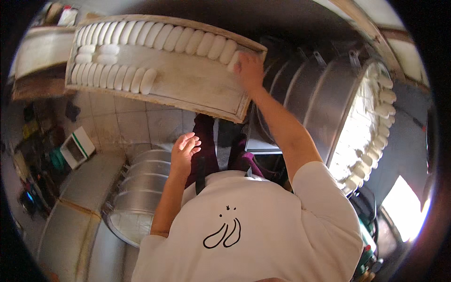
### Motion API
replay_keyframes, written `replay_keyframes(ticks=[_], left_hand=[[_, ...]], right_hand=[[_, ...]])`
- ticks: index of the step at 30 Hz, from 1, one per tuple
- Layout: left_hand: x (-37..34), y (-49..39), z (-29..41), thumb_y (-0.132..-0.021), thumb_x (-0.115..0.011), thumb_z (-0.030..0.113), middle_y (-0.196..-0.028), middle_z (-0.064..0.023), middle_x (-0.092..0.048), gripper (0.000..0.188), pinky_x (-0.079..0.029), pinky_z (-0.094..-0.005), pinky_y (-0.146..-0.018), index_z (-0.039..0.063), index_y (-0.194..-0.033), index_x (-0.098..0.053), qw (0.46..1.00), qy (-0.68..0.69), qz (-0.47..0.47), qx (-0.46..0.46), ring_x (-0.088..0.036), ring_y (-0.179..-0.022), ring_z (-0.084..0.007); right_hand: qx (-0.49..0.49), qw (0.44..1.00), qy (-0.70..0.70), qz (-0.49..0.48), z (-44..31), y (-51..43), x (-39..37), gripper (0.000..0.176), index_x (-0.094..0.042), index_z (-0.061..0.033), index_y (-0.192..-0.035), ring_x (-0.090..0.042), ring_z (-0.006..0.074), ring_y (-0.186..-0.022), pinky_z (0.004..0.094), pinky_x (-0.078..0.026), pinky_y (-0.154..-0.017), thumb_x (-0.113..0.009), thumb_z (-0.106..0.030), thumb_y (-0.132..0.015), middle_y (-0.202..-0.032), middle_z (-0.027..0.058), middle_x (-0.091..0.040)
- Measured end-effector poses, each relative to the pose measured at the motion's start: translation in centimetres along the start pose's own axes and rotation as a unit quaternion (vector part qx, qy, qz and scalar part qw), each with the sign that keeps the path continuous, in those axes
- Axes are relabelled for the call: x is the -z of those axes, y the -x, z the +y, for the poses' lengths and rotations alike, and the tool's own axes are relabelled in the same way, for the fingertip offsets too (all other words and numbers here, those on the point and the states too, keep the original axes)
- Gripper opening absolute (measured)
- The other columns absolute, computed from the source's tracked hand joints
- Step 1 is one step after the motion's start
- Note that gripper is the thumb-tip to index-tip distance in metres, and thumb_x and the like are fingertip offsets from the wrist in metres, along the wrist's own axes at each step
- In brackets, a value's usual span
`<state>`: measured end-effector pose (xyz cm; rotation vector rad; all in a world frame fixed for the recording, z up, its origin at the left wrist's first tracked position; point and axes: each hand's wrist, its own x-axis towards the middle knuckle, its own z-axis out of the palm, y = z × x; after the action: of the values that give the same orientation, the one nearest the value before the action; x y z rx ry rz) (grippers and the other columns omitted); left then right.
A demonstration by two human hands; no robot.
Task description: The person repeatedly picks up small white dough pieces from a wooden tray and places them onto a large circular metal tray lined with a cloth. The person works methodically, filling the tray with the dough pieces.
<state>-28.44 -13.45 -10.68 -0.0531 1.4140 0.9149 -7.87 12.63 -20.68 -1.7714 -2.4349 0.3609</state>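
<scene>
Across the upper part of the view is a long shallow wooden tray (190, 77) holding white elongated dough pieces (155, 35). One row runs along its far side; a shorter row (112, 77) lies along the near left, with a few pieces between them at the left end. My right hand (248, 70), blurred, is inside the tray's right end, its fingers around the last dough piece (234, 61) of the far row. That piece is partly hidden by the hand. My left hand (185, 148) hangs in front of my body, fingers loosely bent and apart, holding nothing.
At right stands a stack of round metal steamer tiers (317, 95); white dough pieces (373, 151) line the top tier's far edge. Another metal steamer stack (141, 194) is at lower left, beside a metal-topped counter (77, 211). The floor (134, 116) is tiled.
</scene>
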Motion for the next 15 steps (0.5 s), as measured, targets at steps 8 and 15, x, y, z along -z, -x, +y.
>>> replay_keyframes(ticks=[8,15], left_hand=[[-0.5,-2.7,0.8,-0.088,-0.065,0.014,-0.103,-0.0083,-0.063,0.033,-0.052,-0.0310,-0.079,0.002,-0.118,-0.057,0.991,-0.068,-0.067,-0.094,-0.062,-0.094,-0.0174],[-4.1,-8.5,2.2,-0.092,-0.061,0.021,-0.114,-0.0086,-0.060,0.037,-0.049,-0.0327,-0.082,0.001,-0.123,-0.054,0.974,-0.165,-0.027,-0.154,-0.059,-0.100,-0.0190]], right_hand=[[0.073,0.990,-0.116,0.019,-2.7,8.1,-1.3,0.043,-0.056,-0.0022,-0.122,-0.046,0.0378,-0.120,0.0473,-0.040,-0.100,-0.056,-0.008,-0.079,-0.126,0.0222,-0.051],[-0.173,0.954,-0.241,-0.034,-3.2,4.3,-3.7,0.035,-0.059,-0.0025,-0.112,-0.048,0.0371,-0.117,0.0455,-0.039,-0.101,-0.058,-0.004,-0.077,-0.128,0.0212,-0.046]])
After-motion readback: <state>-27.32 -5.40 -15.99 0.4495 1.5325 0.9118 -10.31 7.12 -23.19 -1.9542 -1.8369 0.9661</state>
